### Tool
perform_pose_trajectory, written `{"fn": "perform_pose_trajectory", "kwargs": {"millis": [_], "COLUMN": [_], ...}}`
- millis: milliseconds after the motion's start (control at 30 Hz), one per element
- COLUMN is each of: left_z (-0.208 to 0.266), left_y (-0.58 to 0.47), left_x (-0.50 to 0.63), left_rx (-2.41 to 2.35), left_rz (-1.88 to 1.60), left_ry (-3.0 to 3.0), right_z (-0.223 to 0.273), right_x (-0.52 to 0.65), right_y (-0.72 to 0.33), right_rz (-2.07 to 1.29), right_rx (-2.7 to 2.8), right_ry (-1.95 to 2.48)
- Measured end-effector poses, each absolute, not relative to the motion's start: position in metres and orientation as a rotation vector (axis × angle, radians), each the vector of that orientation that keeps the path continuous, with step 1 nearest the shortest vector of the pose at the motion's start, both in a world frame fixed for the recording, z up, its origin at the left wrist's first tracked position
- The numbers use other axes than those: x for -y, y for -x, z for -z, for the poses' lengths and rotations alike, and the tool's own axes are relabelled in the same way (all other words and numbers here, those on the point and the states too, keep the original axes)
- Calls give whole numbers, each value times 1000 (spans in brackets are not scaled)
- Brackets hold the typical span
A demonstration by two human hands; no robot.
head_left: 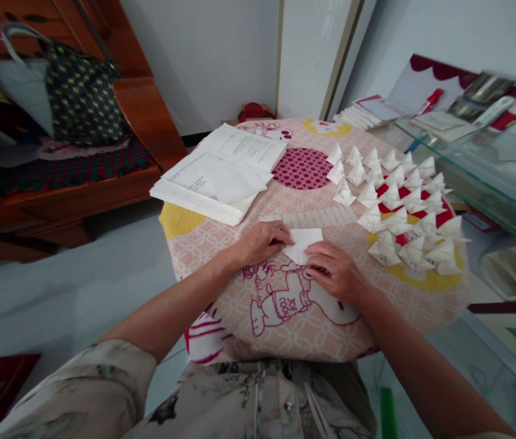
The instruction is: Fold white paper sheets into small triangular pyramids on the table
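A small piece of folded white paper [304,239] lies on the cloth-covered table, its lower part coming to a point. My left hand [264,242] pinches its left edge, thumb and fingers together. At the paper's right side is my right hand [336,268], fingers bent and pressed on the lower right edge. A strip of paper or cloth with faint marks [331,216] runs just beyond the sheet. To the right stand several folded paper pieces with pointed tips [391,196], set out in rows.
A stack of printed sheets [221,177] lies at the table's back left. The patterned tablecloth [234,329] drapes over the round edge. Beyond the right side is a glass shelf [440,143] with papers and a metal pot. A wooden bench [143,122] with bags stands at left.
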State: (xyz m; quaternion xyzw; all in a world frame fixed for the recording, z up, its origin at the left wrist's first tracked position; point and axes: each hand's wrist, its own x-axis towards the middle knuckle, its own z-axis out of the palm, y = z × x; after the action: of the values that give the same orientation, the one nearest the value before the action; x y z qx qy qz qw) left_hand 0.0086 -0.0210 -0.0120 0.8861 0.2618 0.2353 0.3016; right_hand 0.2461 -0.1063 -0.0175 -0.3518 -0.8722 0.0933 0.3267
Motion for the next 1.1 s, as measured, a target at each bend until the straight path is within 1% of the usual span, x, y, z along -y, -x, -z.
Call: {"fn": "perform_pose_trajectory", "kwargs": {"millis": [300, 433, 567, 700, 833, 967, 1100], "left_z": [1, 3, 3, 1, 2, 3, 3], "left_y": [-6, -4, -2, -1, 0, 0, 0], "left_x": [35, 36, 36, 40, 45, 48, 49], "left_rx": [-574, -497, -427, -396, -386, -385, -366], "left_rz": [-540, -552, -552, -528, -530, -506, -497], "left_ry": [-2481, -2563, -2627, -2696, -2757, -2796, -2822], "right_z": [19, 19, 18, 12, -5, -19, -20], "right_x": [106, 107, 99, 86, 70, 54, 43], "right_y": [-242, -241, -257, -272, -271, -258, -247], "right_rz": [94, 152, -5, -277, -584, -707, -753], "right_rx": [2500, 2524, 2395, 2287, 2232, 2260, 2275], "right_ry": [975, 936, 1008, 1042, 1083, 1243, 1278]}}
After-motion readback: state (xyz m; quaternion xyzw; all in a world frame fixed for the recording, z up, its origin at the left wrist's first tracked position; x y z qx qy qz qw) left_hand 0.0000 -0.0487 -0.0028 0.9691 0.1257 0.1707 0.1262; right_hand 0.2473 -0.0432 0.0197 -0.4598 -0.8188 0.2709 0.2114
